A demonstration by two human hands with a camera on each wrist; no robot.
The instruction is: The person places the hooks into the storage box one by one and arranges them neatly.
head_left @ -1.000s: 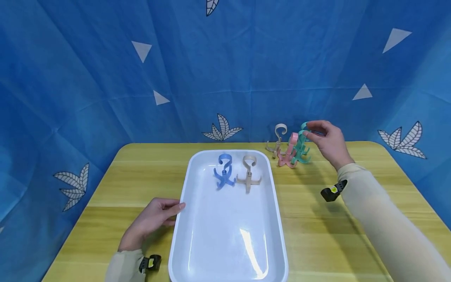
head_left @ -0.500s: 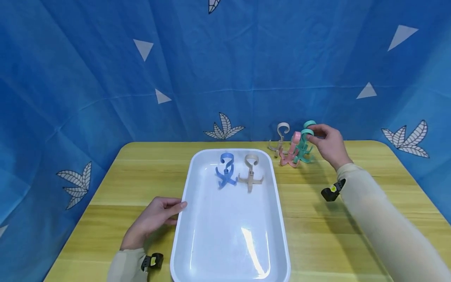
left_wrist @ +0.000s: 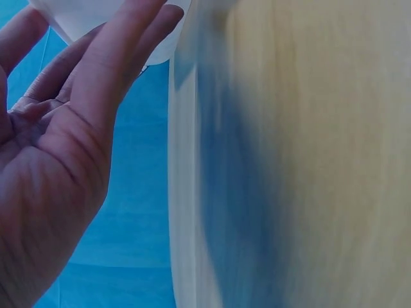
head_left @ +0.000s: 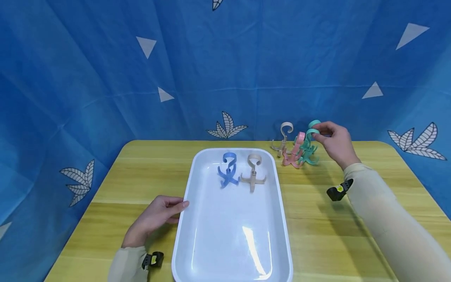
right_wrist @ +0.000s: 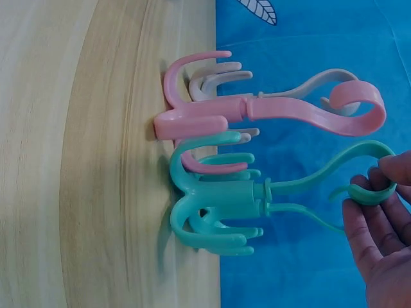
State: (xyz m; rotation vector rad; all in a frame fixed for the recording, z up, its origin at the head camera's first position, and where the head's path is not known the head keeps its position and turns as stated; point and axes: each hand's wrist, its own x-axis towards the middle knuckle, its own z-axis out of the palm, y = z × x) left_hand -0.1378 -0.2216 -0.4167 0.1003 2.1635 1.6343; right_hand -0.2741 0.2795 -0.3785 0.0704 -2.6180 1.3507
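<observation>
My left hand [head_left: 156, 216] holds the left rim of a white tray [head_left: 222, 231], its thumb over the edge and the other fingers outside. At the back right of the table, my right hand [head_left: 336, 143] pinches the curled top of a green octopus-style hook hanger [right_wrist: 218, 192] between thumb and fingers. That hanger stands upright, its prongs low by the tabletop. A second green hanger stands close behind it, partly hidden. Beside them are a pink hook hanger [right_wrist: 215, 110] and a beige hook hanger [head_left: 282, 145]. A blue hook hanger [head_left: 229, 176] and another beige one [head_left: 253, 179] lie inside the tray's far end.
The wooden table [head_left: 317, 227] runs back to a blue curtain [head_left: 197, 70] printed with leaves and triangles. The tray takes up the table's middle. The standing hangers crowd together near the back edge, right of the tray.
The head view has shifted slightly. My right hand and the green hanger's top have moved a little to the right, away from the pink hanger. The left hand stays on the tray.
</observation>
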